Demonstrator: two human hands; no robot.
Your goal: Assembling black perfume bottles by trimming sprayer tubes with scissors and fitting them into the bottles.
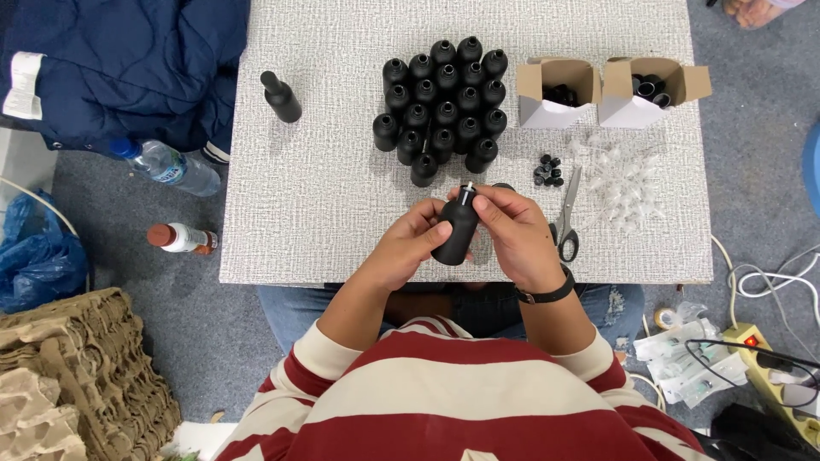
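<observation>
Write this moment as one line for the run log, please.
left hand: holds black bottle | right hand: at small white insert in bottle neck | behind: cluster of black bottles | right: scissors

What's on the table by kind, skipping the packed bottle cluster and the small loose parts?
Black bottles: 2, the lone bottle and the held bottle in the left hand and right hand
Cardboard boxes: 2, left box, right box
Scissors: 1
Total: 5

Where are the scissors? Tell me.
The scissors lie on the table just right of the right hand, beside the clear plastic parts.
</observation>
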